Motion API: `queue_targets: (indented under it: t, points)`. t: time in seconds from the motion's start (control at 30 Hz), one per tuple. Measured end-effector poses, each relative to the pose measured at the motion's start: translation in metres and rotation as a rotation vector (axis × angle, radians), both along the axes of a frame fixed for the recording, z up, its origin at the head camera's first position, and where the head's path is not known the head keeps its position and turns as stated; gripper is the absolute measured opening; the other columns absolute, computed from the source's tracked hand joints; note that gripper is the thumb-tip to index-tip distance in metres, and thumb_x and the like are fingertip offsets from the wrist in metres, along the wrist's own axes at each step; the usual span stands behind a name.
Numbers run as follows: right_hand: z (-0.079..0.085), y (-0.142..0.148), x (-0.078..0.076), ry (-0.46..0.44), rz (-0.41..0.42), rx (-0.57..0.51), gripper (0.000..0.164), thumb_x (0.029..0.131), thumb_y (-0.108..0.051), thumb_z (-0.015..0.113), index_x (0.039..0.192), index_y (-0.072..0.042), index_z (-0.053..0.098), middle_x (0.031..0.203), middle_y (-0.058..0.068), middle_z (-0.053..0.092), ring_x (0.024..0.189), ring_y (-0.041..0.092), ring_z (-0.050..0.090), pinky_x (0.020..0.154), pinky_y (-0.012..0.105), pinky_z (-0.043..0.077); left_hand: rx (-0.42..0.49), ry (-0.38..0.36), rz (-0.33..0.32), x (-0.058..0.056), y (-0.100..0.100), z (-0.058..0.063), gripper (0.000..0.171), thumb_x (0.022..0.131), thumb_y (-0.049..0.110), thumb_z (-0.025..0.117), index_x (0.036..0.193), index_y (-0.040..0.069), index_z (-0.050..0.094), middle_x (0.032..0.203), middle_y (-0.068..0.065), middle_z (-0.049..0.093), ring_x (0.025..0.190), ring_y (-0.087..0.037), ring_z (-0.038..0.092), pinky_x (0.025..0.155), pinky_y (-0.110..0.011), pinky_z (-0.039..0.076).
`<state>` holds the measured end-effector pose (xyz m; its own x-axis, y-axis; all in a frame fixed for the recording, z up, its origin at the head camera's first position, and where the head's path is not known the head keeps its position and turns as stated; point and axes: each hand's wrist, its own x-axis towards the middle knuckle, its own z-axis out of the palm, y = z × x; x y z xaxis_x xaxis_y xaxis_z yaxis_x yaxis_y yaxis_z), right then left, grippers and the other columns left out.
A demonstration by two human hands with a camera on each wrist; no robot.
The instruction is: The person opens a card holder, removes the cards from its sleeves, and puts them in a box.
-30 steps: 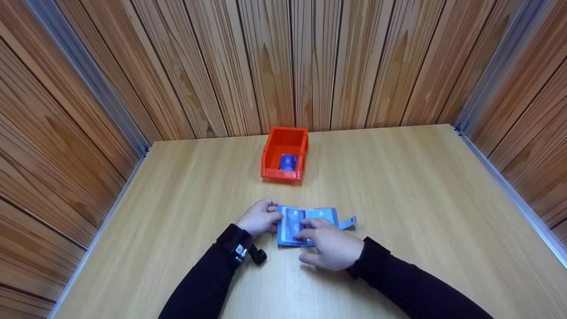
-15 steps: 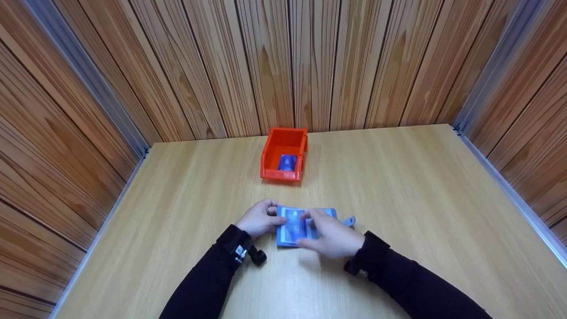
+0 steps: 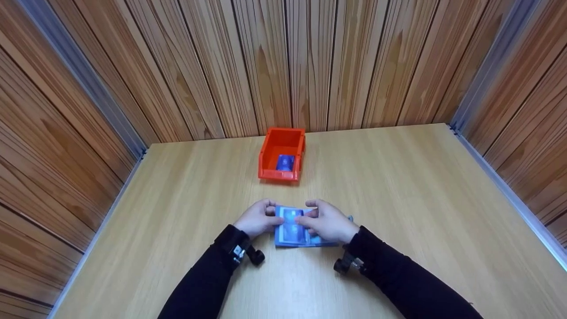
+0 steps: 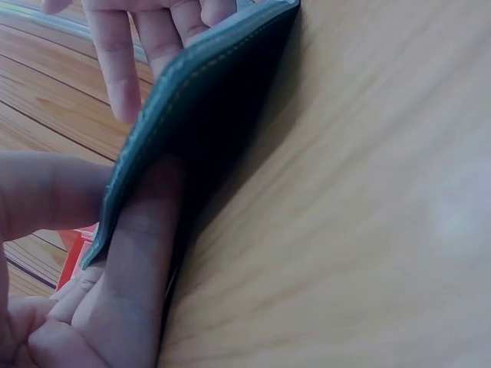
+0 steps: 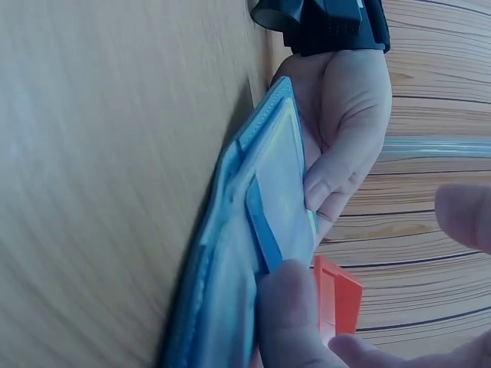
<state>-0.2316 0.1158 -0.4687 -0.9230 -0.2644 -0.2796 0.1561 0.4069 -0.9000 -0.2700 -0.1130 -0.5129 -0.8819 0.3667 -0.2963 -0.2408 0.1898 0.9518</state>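
Note:
A light blue card holder (image 3: 280, 239) lies spread out in front of the person, with stitched edges in the wrist views. A blue card (image 3: 292, 231) shows under the clear sleeve of its left page. My left hand (image 3: 256, 219) pinches the left cover, thumb on top and fingers beneath; the left wrist view shows this cover (image 4: 165, 100) tilted up off the table. My right hand (image 3: 332, 223) is over the right page and hides much of it. In the right wrist view, one fingertip (image 5: 288, 287) touches the sleeve beside a darker blue strip, while another finger stands apart in the air.
Beyond the hands stands a red bin (image 3: 280, 175), with a small blue-purple item (image 3: 285, 162) inside. Wood-panelled walls (image 3: 266, 66) close off the back and sides of the wooden table (image 3: 390, 177).
My right hand has turned and drawn up over the right page, its fingertips now by the sleeve's edge. It covers most of the strap. My left hand keeps its grip.

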Motion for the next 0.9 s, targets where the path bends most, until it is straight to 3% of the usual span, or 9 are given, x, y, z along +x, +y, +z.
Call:
queue_targets:
  t: [0.2,0.47,0.63,0.9]
  points:
    - [-0.005,0.000,-0.003,-0.034,-0.024,-0.040,0.065,0.091,-0.029,0.072,0.143,-0.002,0.044,0.112,0.010,0.064,0.080,0.020,0.066,0.071,0.031,0.055,-0.007,0.002,0.002,0.001,0.000,0.000,0.040,0.087,0.002,0.070,0.122,0.002,0.050,0.109,-0.010,0.070,0.091,-0.020,0.068,0.078,-0.034,0.058]
    - [-0.011,-0.001,-0.005,0.061,0.023,0.015,0.058,0.090,-0.017,0.071,0.140,0.002,0.048,0.112,0.009,0.063,0.091,0.016,0.064,0.077,0.029,0.055,-0.010,-0.001,0.000,0.002,0.000,0.001,0.041,0.087,0.001,0.070,0.123,0.004,0.051,0.111,-0.009,0.070,0.092,-0.021,0.069,0.078,-0.036,0.059]
    - [-0.016,0.000,-0.007,0.039,0.038,-0.045,0.051,0.089,-0.006,0.070,0.135,0.006,0.051,0.105,0.011,0.062,0.076,0.017,0.066,0.065,0.030,0.058,-0.019,0.014,-0.022,0.003,0.000,0.002,0.041,0.087,0.001,0.070,0.124,0.004,0.052,0.109,-0.009,0.070,0.088,-0.020,0.069,0.077,-0.035,0.059]
    - [-0.019,0.003,-0.010,-0.006,0.089,-0.045,0.051,0.087,-0.004,0.069,0.133,0.001,0.048,0.080,0.011,0.070,0.055,0.016,0.064,0.052,0.028,0.054,-0.024,0.019,-0.042,0.003,-0.001,0.004,0.039,0.088,0.001,0.069,0.123,0.003,0.052,0.107,-0.009,0.071,0.087,-0.019,0.068,0.077,-0.034,0.058]
